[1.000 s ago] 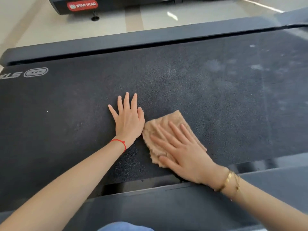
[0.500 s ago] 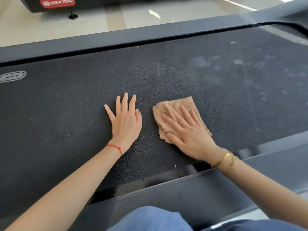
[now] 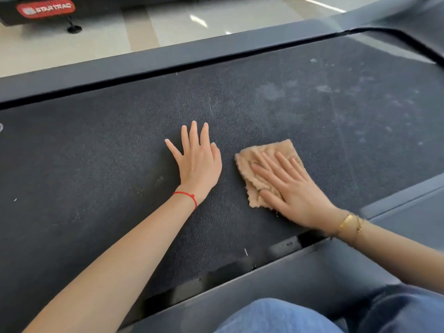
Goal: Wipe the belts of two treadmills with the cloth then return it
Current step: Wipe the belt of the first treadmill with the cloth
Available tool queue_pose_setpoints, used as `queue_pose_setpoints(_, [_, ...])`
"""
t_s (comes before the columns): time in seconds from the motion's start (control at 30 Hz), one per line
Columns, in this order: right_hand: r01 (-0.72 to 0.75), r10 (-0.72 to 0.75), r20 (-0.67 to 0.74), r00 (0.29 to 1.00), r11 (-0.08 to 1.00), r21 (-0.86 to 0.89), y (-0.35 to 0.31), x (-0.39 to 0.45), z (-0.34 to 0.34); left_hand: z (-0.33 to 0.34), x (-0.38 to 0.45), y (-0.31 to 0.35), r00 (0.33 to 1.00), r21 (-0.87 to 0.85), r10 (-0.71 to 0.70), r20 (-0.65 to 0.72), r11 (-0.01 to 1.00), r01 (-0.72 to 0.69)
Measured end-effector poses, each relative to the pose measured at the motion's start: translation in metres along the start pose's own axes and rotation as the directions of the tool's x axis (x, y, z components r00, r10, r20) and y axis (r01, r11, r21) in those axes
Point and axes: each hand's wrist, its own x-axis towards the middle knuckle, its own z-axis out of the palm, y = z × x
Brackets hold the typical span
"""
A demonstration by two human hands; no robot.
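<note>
- Cloth (image 3: 269,164) has slid right and away along the belt (image 3: 96,164), clear of the left hand (image 3: 198,162).
- Right hand (image 3: 292,188) presses it flat, fingers straight.
- Left hand flat on belt, fingers spread.
- Dusty smudges (image 3: 271,92) farther right.

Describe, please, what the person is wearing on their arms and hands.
Both forearms are bare, with no sleeves or gloves. The left hand has a thin red string bracelet at the wrist. The right hand has gold bracelets at the wrist, one a flat bangle and one a fine chain. No rings show on the fingers.
</note>
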Motion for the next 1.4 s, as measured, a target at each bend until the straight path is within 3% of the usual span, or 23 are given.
queue_pose_setpoints(0.2, [-0.173, 0.175, -0.057, 0.983, 0.984, 0.035, 0.069, 0.105, -0.015, 0.016, 0.024, 0.018, 0.996, 0.019, -0.089, -0.028, 0.996, 0.09])
queue_pose_setpoints(0.27, [-0.165, 0.166, -0.063, 0.984, 0.986, 0.025, 0.069, 0.133, -0.018, 0.021, 0.032, 0.022, 0.992, 0.031, -0.124, -0.038, 0.992, 0.125])
queue_pose_setpoints(0.4, [0.063, -0.062, -0.055, 0.997, 0.998, 0.022, 0.056, 0.144, -0.018, 0.031, 0.042, 0.029, 0.983, 0.076, -0.177, -0.047, 0.981, 0.18])
queue_pose_setpoints(0.53, [0.257, -0.257, -0.045, 0.965, 0.966, 0.012, 0.084, 0.14, -0.023, 0.04, 0.044, 0.031, 0.977, 0.11, -0.2, -0.067, 0.972, 0.207])
queue_pose_setpoints(0.6, [0.205, -0.204, -0.07, 0.976, 0.979, 0.001, 0.108, 0.156, -0.028, 0.041, 0.044, 0.03, 0.976, 0.117, -0.203, -0.075, 0.97, 0.211])
queue_pose_setpoints(0.77, [-0.102, 0.104, -0.088, 0.991, 0.994, 0.035, 0.137, 0.237, -0.045, 0.041, 0.042, 0.032, 0.975, 0.132, -0.208, -0.078, 0.967, 0.217])
queue_pose_setpoints(0.87, [-0.052, 0.054, -0.066, 0.996, 0.998, 0.038, 0.108, 0.267, -0.045, 0.041, 0.043, 0.032, 0.974, 0.136, -0.213, -0.075, 0.966, 0.222])
queue_pose_setpoints(1.0, [0.205, -0.205, -0.032, 0.978, 0.979, -0.01, 0.056, 0.259, -0.035, 0.039, 0.042, 0.033, 0.973, 0.155, -0.22, -0.073, 0.961, 0.229])
queue_pose_setpoints(1.1, [0.308, -0.308, -0.041, 0.951, 0.951, 0.015, 0.05, 0.226, -0.028, 0.038, 0.042, 0.034, 0.973, 0.162, -0.22, -0.068, 0.96, 0.229])
queue_pose_setpoints(1.27, [0.301, -0.299, -0.065, 0.952, 0.953, 0.02, 0.09, 0.187, -0.028, 0.037, 0.042, 0.035, 0.968, 0.133, -0.236, -0.083, 0.96, 0.246])
queue_pose_setpoints(1.4, [0.165, -0.165, -0.063, 0.984, 0.986, -0.003, 0.125, 0.216, -0.037, 0.039, 0.044, 0.036, 0.968, 0.133, -0.236, -0.088, 0.96, 0.246])
